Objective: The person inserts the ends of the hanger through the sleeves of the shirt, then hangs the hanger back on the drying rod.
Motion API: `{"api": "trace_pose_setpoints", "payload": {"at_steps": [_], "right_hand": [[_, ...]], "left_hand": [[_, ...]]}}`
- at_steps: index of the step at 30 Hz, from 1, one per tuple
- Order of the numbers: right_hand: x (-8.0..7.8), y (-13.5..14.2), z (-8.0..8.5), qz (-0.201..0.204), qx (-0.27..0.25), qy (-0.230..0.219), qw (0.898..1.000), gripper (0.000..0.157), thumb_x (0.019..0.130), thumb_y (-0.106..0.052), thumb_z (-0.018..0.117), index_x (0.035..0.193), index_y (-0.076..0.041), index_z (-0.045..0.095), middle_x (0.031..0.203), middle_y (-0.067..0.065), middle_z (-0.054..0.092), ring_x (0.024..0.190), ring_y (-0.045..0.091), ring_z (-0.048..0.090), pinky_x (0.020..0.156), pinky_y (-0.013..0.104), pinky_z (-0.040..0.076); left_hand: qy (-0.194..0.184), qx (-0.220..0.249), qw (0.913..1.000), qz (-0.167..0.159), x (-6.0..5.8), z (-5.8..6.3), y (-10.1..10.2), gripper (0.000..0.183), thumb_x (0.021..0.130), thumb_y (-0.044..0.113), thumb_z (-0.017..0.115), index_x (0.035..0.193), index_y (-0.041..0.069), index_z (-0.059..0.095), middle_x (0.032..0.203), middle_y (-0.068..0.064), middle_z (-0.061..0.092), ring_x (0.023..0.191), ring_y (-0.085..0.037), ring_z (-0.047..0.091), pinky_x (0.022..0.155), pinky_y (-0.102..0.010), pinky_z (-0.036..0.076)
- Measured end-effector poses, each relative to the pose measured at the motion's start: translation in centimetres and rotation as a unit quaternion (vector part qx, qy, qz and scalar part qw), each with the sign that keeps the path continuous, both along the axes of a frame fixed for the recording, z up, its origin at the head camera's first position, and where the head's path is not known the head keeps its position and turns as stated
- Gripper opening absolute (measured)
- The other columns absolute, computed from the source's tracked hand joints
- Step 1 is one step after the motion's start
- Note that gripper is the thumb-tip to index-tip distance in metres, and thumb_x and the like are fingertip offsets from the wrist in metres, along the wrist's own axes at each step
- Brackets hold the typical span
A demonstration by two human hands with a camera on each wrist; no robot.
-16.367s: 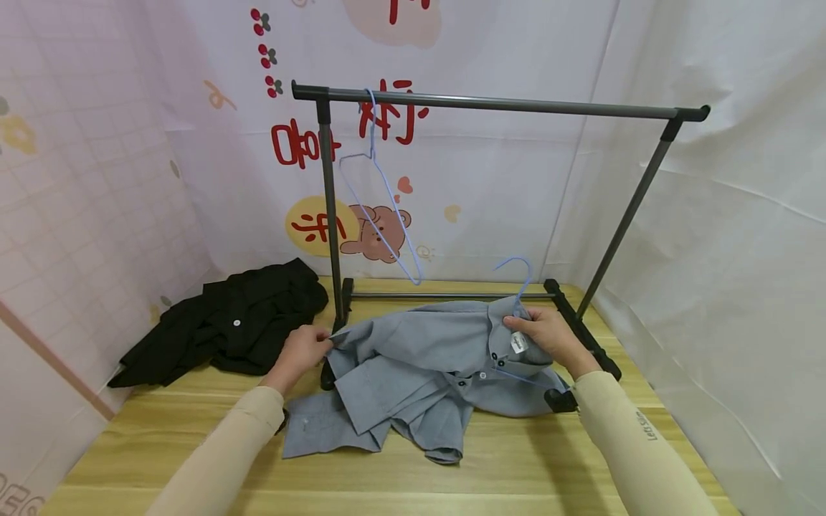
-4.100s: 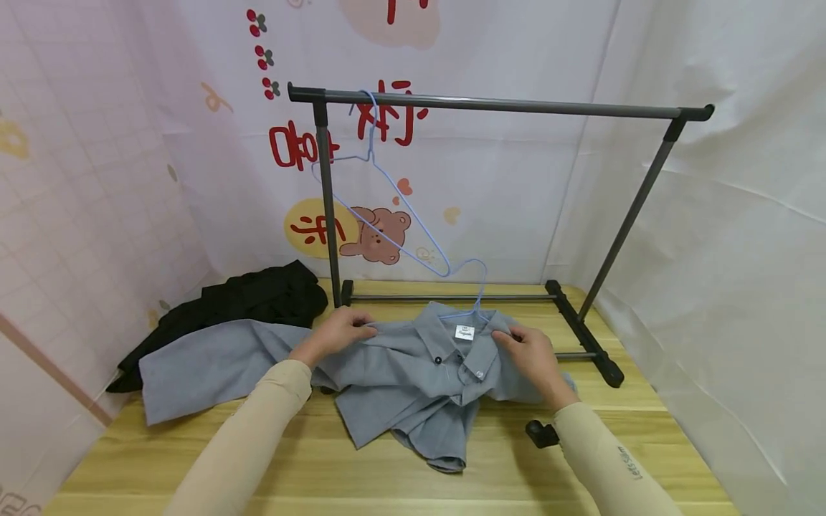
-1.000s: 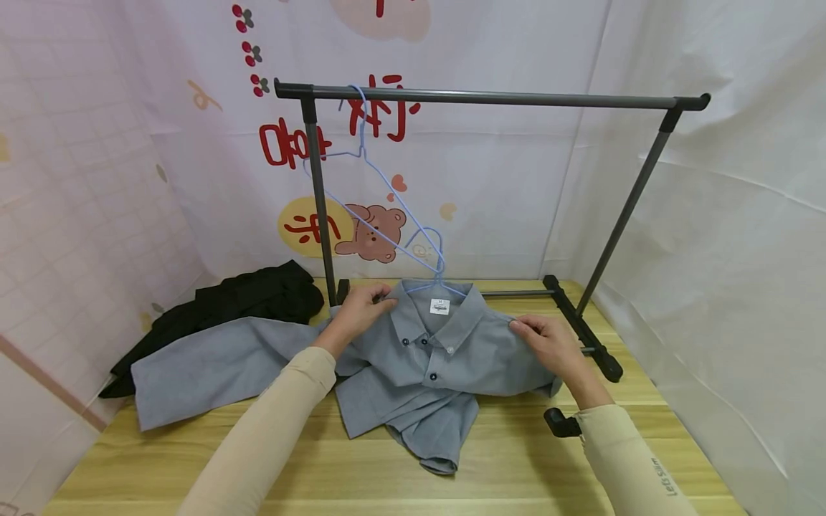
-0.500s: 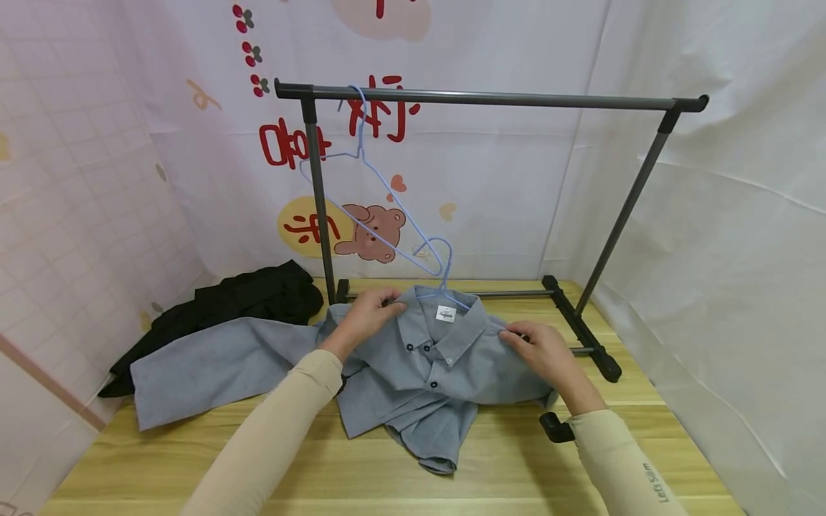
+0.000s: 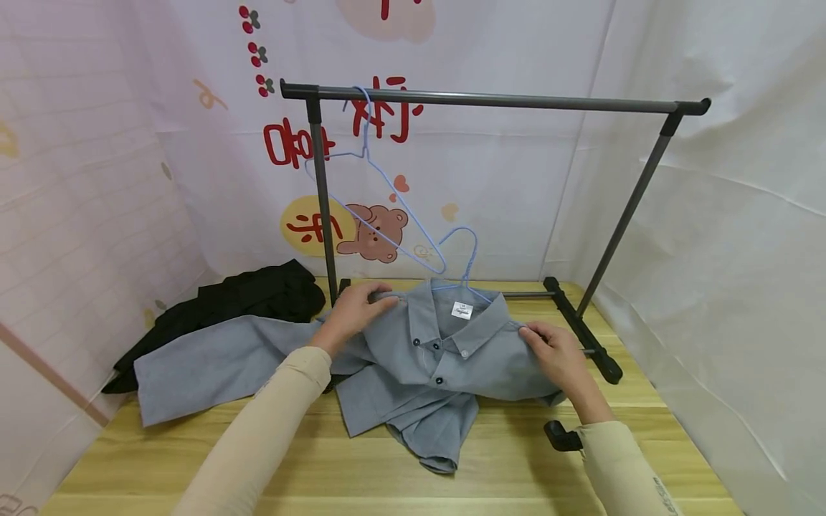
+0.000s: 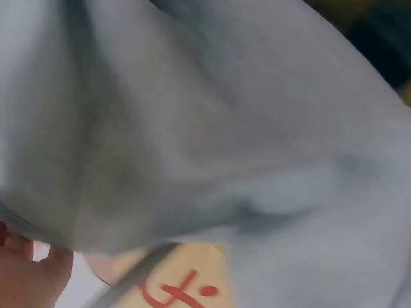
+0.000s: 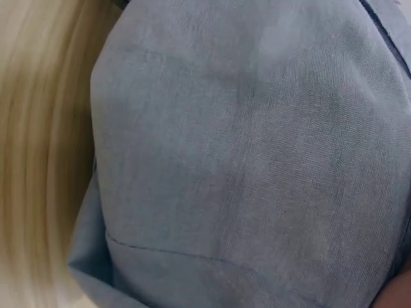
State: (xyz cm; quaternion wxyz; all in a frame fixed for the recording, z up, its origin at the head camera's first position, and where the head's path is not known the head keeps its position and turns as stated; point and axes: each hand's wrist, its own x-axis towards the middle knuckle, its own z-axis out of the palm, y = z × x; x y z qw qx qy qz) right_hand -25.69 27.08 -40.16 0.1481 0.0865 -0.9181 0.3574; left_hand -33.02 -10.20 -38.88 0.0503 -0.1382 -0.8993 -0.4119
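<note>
A grey-blue button-up shirt hangs between my two hands, its collar upright and its lower part on the table. Inside the collar sits a light blue wire hanger, its hook rising above the white label. My left hand pinches the shoulder on the left side. On the other shoulder, the thumb and fingers of my right hand pinch the cloth. One sleeve stretches out to the left. Shirt cloth fills most of the left wrist view, and the right wrist view is mostly shirt too.
Behind the shirt stands a dark metal garment rack. An unused light blue wire hanger hangs near the left of its bar. A black garment lies crumpled at the left, partly under the grey sleeve. A black rack foot shows by the right wrist.
Over the last half second both hands and the shirt have shifted slightly, the collar and hanger hook moving right. Since the earliest frame, the collar has come upright and a sleeve lies out left.
</note>
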Motion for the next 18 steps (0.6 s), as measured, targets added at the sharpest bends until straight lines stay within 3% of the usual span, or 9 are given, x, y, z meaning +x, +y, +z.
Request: {"api": "trace_pose_setpoints", "payload": {"at_steps": [3, 5, 7, 9, 12, 18], "right_hand": [[0.5, 1.0, 0.0, -0.021, -0.005, 0.004, 1.000, 0.037, 0.104, -0.032, 0.054, 0.116, -0.001, 0.070, 0.110, 0.018, 0.070, 0.098, 0.035, 0.065, 0.082, 0.050, 0.050], [0.7, 1.6, 0.0, -0.036, -0.013, 0.007, 0.999, 0.038, 0.104, -0.033, 0.054, 0.116, -0.001, 0.070, 0.108, 0.017, 0.070, 0.097, 0.034, 0.065, 0.080, 0.048, 0.050], [1.0, 2.2, 0.0, -0.049, -0.019, 0.012, 0.999, 0.039, 0.104, -0.034, 0.053, 0.114, -0.001, 0.071, 0.104, 0.016, 0.070, 0.093, 0.032, 0.064, 0.078, 0.045, 0.049], [1.1, 2.6, 0.1, -0.063, -0.024, 0.020, 0.998, 0.038, 0.104, -0.034, 0.053, 0.113, -0.001, 0.071, 0.103, 0.016, 0.070, 0.092, 0.031, 0.063, 0.076, 0.042, 0.048], [1.3, 3.1, 0.4, -0.083, -0.027, 0.031, 0.996, 0.038, 0.104, -0.033, 0.054, 0.111, 0.000, 0.071, 0.102, 0.018, 0.070, 0.090, 0.030, 0.062, 0.073, 0.037, 0.047], [1.6, 3.5, 1.1, -0.142, -0.047, 0.038, 0.988, 0.038, 0.102, -0.033, 0.057, 0.111, 0.001, 0.072, 0.110, 0.021, 0.069, 0.095, 0.029, 0.061, 0.070, 0.024, 0.042]], "left_hand": [[0.006, 0.010, 0.9995, 0.028, -0.2, -0.1, -1.7, 0.046, 0.098, 0.043, 0.062, 0.133, 0.014, 0.062, 0.138, -0.008, 0.058, 0.126, -0.029, 0.053, 0.102, -0.048, 0.042], [0.010, 0.013, 0.9991, 0.038, -0.2, -0.3, -2.7, 0.038, 0.099, 0.037, 0.062, 0.128, 0.013, 0.064, 0.130, -0.009, 0.062, 0.117, -0.029, 0.057, 0.097, -0.046, 0.045], [0.012, 0.010, 0.9990, 0.043, -0.3, -0.6, -3.8, 0.026, 0.100, 0.032, 0.061, 0.113, 0.010, 0.066, 0.104, -0.010, 0.066, 0.093, -0.028, 0.061, 0.083, -0.042, 0.048], [0.011, 0.003, 0.9988, 0.048, -0.3, -1.0, -4.8, 0.020, 0.101, 0.027, 0.060, 0.095, 0.008, 0.063, 0.079, -0.008, 0.056, 0.071, -0.024, 0.054, 0.068, -0.038, 0.044], [0.007, -0.012, 0.9984, 0.055, -0.2, -1.3, -6.2, 0.029, 0.101, 0.025, 0.061, 0.082, 0.004, 0.053, 0.065, -0.010, 0.040, 0.057, -0.023, 0.041, 0.059, -0.035, 0.036], [0.047, -0.119, 0.9891, 0.072, 0.3, -1.5, -9.6, 0.019, 0.098, 0.018, 0.063, 0.105, 0.002, 0.070, 0.091, -0.014, 0.068, 0.071, -0.024, 0.059, 0.067, -0.040, 0.047]]}}
